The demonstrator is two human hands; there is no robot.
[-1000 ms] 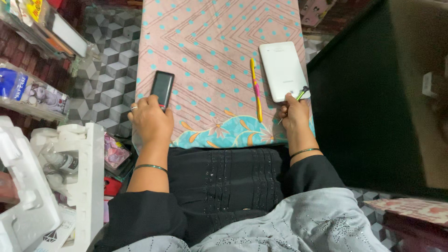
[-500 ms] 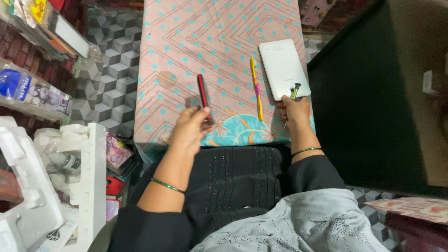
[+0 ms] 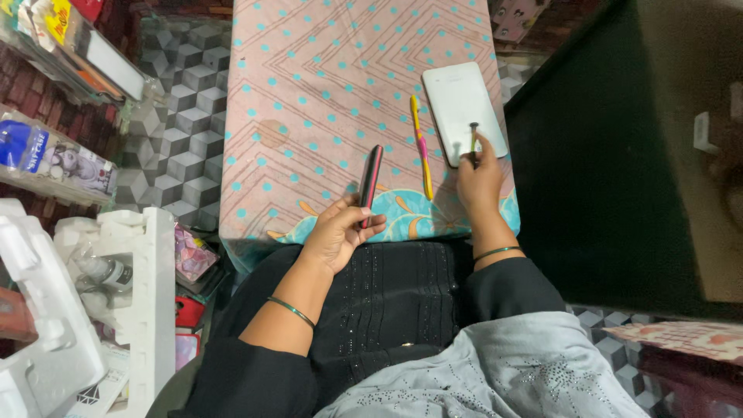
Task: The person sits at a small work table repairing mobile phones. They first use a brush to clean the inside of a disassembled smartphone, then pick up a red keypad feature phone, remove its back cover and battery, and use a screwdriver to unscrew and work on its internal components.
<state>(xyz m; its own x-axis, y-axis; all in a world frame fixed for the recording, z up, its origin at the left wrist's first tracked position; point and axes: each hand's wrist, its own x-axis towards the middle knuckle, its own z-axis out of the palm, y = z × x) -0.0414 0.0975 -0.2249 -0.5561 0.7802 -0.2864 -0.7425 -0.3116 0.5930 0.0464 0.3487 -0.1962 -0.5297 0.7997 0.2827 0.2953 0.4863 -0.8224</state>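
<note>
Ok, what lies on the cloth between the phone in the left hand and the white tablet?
In the head view, a yellow-and-pink pen lies between the phone and the white tablet, on the patterned cloth.

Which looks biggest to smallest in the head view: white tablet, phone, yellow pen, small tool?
1. White tablet.
2. Phone, held edge-on in the left hand, so unsure against the yellow pen.
3. Small tool in the right hand.

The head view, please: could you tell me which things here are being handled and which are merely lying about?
In hand:
- dark phone, held on edge by the left hand
- small tool, held by the right hand over the white device

Lying about:
- yellow and pink pen
- white foam packing
</note>
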